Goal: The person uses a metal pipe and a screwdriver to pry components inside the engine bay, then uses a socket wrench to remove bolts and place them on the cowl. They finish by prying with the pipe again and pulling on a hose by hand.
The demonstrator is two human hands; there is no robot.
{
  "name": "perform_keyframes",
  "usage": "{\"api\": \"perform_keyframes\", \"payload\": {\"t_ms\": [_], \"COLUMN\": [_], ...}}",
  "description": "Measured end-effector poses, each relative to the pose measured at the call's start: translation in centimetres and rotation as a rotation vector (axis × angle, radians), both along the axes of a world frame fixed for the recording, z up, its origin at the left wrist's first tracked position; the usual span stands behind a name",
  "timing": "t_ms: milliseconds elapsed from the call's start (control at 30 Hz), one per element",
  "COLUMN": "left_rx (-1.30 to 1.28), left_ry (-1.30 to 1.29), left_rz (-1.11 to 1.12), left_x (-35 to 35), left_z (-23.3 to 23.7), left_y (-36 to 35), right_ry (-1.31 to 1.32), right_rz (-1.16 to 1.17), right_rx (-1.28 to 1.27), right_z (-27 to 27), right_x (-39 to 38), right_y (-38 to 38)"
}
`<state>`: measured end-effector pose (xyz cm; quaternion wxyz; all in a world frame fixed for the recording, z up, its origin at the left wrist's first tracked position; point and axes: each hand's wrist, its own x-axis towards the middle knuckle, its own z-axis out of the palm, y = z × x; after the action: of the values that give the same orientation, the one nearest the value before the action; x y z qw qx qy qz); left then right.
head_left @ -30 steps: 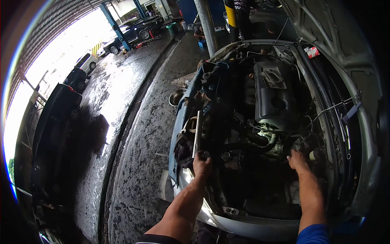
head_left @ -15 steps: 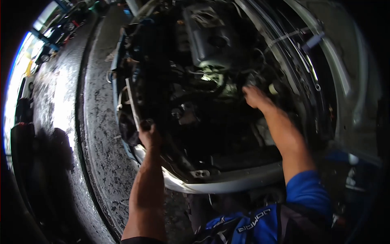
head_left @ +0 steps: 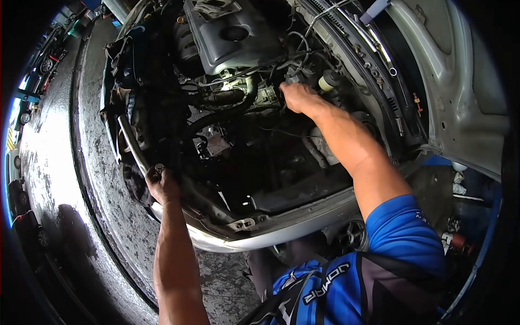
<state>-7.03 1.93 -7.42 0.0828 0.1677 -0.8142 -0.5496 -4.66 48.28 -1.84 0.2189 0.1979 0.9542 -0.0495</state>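
Observation:
A car's open engine bay fills the middle, with a grey engine cover [head_left: 233,40] at the top. My left hand [head_left: 162,186] is closed at the front left corner of the bay, by the lower end of a pale metal bar [head_left: 132,143]; what its fingers grip is too dark to make out. My right hand [head_left: 298,97] reaches over the bay with its fingers curled, beside hoses and a small reservoir with a pale yellow cap [head_left: 327,81]. Whatever those fingers hold is hidden. A black hose [head_left: 222,115] curves between the two hands.
The raised hood panel [head_left: 466,81] stands at the right. Along the near side runs the silver fender edge [head_left: 260,238]. A wrench [head_left: 385,58] lies near the windshield base. Wet, patchy floor [head_left: 103,135] stretches along the left, with other vehicles beyond.
The view has shifted, so the engine bay sits further left and higher, and looks brighter and sharper. Both hands remain at about the same places on the car.

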Motion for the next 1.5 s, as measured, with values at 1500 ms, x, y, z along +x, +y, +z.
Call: {"api": "perform_keyframes", "payload": {"t_ms": [1500], "left_rx": [-0.164], "left_ry": [-0.065], "left_rz": [0.022], "left_x": [0.5], "left_z": [2.2], "left_y": [0.9], "right_ry": [0.13], "right_rz": [0.191], "right_rx": [-0.078], "right_z": [1.0], "right_x": [-0.1], "right_y": [-0.7]}}
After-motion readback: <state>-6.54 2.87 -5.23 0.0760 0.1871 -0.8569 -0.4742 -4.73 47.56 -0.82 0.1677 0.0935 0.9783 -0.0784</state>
